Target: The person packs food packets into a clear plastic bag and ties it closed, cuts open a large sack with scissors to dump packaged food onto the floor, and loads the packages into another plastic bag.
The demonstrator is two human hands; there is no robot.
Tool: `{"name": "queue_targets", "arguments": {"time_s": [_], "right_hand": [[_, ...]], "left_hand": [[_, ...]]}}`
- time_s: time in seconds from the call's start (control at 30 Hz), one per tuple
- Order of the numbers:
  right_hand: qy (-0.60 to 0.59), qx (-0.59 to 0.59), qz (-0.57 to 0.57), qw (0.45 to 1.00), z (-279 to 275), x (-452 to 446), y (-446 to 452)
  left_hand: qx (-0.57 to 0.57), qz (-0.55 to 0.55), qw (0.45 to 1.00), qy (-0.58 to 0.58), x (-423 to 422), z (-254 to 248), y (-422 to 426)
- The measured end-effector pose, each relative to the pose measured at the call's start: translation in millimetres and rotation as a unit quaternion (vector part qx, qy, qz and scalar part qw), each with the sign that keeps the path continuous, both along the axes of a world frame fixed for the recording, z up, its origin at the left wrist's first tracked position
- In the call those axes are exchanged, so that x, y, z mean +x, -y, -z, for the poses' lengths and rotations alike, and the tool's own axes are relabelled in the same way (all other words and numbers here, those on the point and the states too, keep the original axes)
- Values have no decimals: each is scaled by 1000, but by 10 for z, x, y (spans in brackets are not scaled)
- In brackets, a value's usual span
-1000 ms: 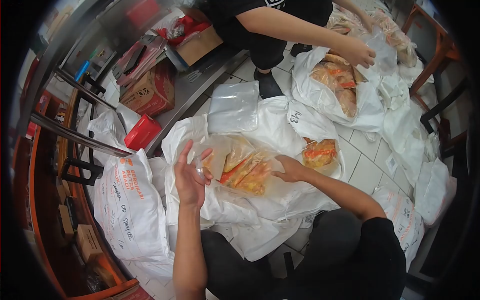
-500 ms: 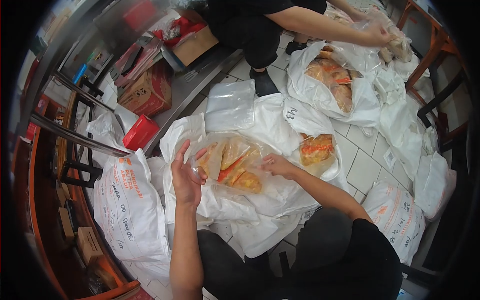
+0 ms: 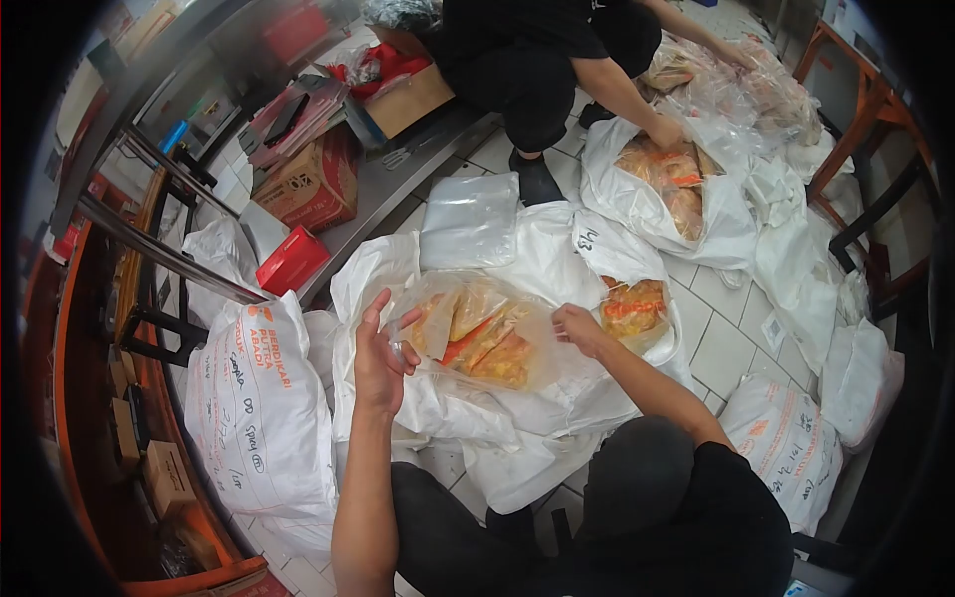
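Observation:
A clear plastic bag (image 3: 487,353) of yellowish pieces, seemingly raw chicken in marinade, with orange print, lies on white sacks before me. At its right edge my right hand (image 3: 580,330) pinches the plastic. My left hand (image 3: 380,360) is raised at the bag's left side, index finger pointing up. Its lower fingers curl round a small shiny clear thing (image 3: 401,350), too small to name. Another filled bag (image 3: 634,306) shows in the opening of a white sack marked 143.
A person (image 3: 527,70) squats opposite, one hand (image 3: 668,131) at another open sack (image 3: 597,189). Flat clear bags (image 3: 470,221) lie on the sacks. A printed sack (image 3: 261,418) stands left; a metal shelf holds cartons (image 3: 310,181) and a red box (image 3: 292,261).
My right hand has moved right, drawing the bag's edge outward. My left hand stays raised. The other person's nearer hand has come down to the open sack.

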State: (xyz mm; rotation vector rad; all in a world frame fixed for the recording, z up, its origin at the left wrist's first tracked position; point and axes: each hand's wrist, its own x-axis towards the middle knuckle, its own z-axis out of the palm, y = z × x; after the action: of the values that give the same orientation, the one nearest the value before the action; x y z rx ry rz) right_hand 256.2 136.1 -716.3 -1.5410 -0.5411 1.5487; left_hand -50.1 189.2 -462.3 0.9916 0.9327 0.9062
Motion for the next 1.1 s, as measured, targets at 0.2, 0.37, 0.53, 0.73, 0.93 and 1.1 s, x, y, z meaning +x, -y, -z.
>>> {"name": "queue_targets", "arguments": {"time_s": [0.2, 0.37, 0.53, 0.73, 0.93, 1.1], "right_hand": [[107, -35, 27, 993, -479, -267, -126], [272, -2, 97, 957, 589, -114, -200], [148, 0, 100, 984, -181, 45, -98], [261, -1, -116, 958, -836, 110, 226], [-114, 76, 15, 990, -1786, 37, 256], [126, 191, -191, 955, -3119, -112, 400]], "left_hand": [[16, -2, 1000, -26, -53, -18, 54], [11, -4, 999, -36, -113, 3, 79], [12, -7, 999, -45, -153, 17, 82], [18, -17, 998, -60, -143, -17, 87], [-50, -113, 991, 56, -90, -229, -103], [7, -105, 989, 101, -127, -854, -233]]}}
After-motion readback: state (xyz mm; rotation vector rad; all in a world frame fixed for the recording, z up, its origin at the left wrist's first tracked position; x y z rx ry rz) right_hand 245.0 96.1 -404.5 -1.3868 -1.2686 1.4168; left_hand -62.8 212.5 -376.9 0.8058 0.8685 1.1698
